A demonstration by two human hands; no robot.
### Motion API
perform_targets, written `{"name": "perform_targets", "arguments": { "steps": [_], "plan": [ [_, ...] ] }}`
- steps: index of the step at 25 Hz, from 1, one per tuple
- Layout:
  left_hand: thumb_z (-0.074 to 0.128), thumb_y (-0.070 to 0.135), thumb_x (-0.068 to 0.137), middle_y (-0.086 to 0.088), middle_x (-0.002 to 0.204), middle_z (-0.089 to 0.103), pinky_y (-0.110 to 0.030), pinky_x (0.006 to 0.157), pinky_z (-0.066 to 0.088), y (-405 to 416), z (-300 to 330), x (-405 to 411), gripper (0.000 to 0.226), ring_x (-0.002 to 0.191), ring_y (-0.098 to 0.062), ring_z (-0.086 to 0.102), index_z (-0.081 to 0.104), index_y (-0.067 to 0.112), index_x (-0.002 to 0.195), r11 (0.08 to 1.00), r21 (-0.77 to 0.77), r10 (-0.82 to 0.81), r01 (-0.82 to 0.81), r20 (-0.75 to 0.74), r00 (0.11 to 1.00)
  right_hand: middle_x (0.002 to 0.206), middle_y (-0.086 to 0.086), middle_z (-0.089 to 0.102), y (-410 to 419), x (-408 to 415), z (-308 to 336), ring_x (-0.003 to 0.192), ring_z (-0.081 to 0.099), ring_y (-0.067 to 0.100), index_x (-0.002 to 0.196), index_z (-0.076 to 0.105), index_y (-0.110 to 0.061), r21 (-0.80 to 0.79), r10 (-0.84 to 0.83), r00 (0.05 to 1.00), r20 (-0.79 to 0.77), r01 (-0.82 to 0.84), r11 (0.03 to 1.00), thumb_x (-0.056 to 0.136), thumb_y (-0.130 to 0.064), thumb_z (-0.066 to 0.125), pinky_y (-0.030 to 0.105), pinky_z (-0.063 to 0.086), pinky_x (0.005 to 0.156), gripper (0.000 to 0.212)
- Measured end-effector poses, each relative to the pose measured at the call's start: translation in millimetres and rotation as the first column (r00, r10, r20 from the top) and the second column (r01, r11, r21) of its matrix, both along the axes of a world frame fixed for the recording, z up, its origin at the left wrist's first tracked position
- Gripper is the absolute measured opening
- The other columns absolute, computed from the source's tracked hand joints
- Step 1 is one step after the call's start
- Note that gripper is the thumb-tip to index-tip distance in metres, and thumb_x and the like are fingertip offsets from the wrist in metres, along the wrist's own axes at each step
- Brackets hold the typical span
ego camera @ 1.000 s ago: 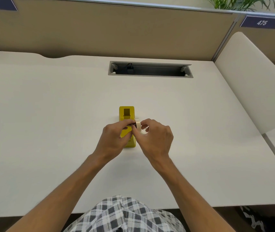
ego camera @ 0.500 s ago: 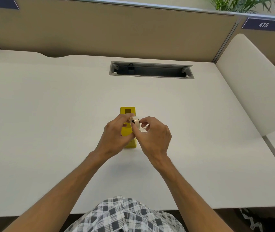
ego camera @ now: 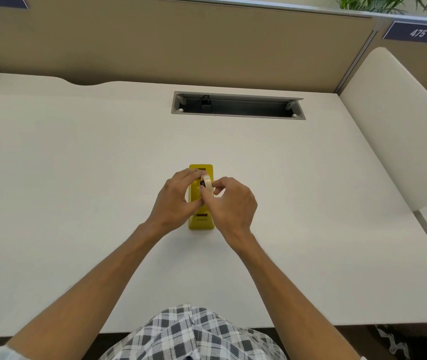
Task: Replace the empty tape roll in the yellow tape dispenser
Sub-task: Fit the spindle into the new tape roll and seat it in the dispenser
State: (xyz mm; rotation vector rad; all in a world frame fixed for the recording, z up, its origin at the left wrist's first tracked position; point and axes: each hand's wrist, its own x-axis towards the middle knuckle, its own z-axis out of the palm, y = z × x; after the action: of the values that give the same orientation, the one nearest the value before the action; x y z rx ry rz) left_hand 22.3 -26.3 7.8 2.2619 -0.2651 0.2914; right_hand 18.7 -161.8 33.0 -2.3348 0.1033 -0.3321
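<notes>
A yellow tape dispenser lies lengthwise on the white desk, near its middle. Just above the dispenser's open middle I hold a small cream tape roll with a dark core, standing on edge. My left hand pinches the roll from the left, its fingers curled over the dispenser's body. My right hand grips the roll from the right with thumb and fingertips. Both hands hide most of the dispenser's centre; only its far end and near end show.
A grey cable slot is cut into the desk behind the dispenser. Tan partition walls close the back, and a white side panel stands on the right. My checked clothing shows at the near desk edge.
Both hands have lifted the tape roll a little away from me, over the dispenser's middle. The roll has turned so its rim shows more plainly between my fingers.
</notes>
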Motion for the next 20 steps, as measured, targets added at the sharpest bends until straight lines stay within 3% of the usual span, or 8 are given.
{"name": "perform_targets", "arguments": {
  "steps": [5, 11, 15, 20],
  "plan": [
    [0.062, 0.028, 0.074, 0.001, 0.128, 0.056, -0.039, 0.096, 0.047, 4, -4, 18, 0.051, 0.121, -0.015, 0.05, 0.06, 0.022, 0.125, 0.999, 0.013, 0.036, -0.035, -0.035, 0.999, 0.065, -0.007, 0.064, 14, 17, -8, 0.062, 0.06, 0.017, 0.071, 0.067, -0.02, -0.037, -0.006, 1.0, -0.008, 0.006, 0.999, 0.079, -0.043, 0.068, 0.035, 0.049, 0.063, 0.024],
    [0.068, 0.028, 0.075, 0.003, 0.127, 0.054, -0.043, 0.101, 0.041, 8, -11, 32, 0.047, 0.119, -0.016, 0.049, 0.063, 0.02, 0.12, 1.0, 0.022, 0.014, -0.012, -0.061, 0.998, 0.066, -0.005, 0.067, 19, 29, -19, 0.061, 0.062, 0.021, 0.071, 0.068, -0.018, -0.108, -0.013, 1.0, 0.004, 0.013, 0.994, 0.08, -0.042, 0.068, 0.036, 0.049, 0.064, 0.025],
    [0.074, 0.023, 0.075, 0.001, 0.128, 0.056, -0.033, 0.103, 0.035, 11, -14, 36, 0.047, 0.12, -0.017, 0.049, 0.063, 0.019, 0.12, 0.999, 0.045, 0.011, -0.008, -0.075, 0.997, 0.068, -0.005, 0.068, 20, 35, -22, 0.064, 0.063, 0.02, 0.074, 0.069, -0.019, -0.137, -0.012, 0.999, -0.037, 0.007, 0.991, 0.08, -0.044, 0.068, 0.034, 0.05, 0.064, 0.025],
    [0.072, 0.016, 0.077, 0.001, 0.128, 0.061, -0.03, 0.103, 0.037, 15, -16, 37, 0.049, 0.125, -0.016, 0.045, 0.061, 0.014, 0.125, 0.998, 0.05, -0.026, 0.028, -0.05, 0.998, 0.068, -0.006, 0.068, 21, 43, -21, 0.064, 0.063, 0.019, 0.074, 0.068, -0.02, -0.176, -0.003, 0.995, -0.096, -0.014, 0.984, 0.079, -0.043, 0.066, 0.027, 0.041, 0.056, 0.024]
  ]
}}
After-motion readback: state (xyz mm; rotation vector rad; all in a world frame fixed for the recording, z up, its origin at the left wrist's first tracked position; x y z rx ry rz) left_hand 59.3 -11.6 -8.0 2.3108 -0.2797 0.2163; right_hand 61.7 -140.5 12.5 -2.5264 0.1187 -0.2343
